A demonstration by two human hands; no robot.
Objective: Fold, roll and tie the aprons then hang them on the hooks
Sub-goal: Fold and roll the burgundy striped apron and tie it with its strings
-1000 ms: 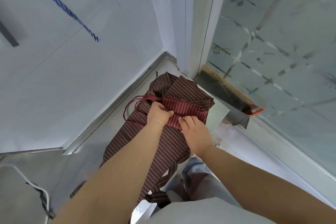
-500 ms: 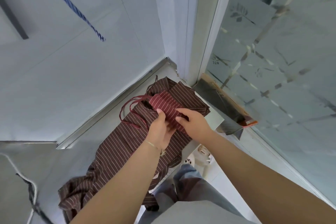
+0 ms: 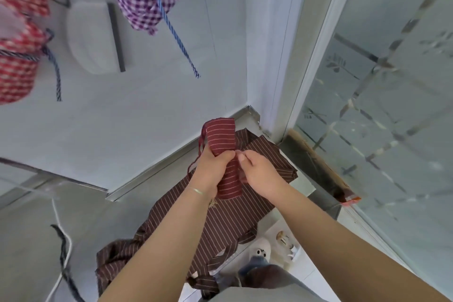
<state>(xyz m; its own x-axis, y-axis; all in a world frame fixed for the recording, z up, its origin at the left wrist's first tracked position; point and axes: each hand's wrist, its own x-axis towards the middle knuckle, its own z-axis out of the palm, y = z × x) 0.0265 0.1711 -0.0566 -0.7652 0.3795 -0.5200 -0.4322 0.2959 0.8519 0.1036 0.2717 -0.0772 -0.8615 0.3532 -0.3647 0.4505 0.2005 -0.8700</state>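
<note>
From where I stand, no writing, label, brand or number can be read on anything here.

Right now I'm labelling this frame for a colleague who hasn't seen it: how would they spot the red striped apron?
Start at the steel counter in the corner beside the frosted glass. A brown striped apron lies sprawled across it. The red striped apron is the folded one lifted above it, gripped by the left hand, brighter red than the brown cloth.
</note>
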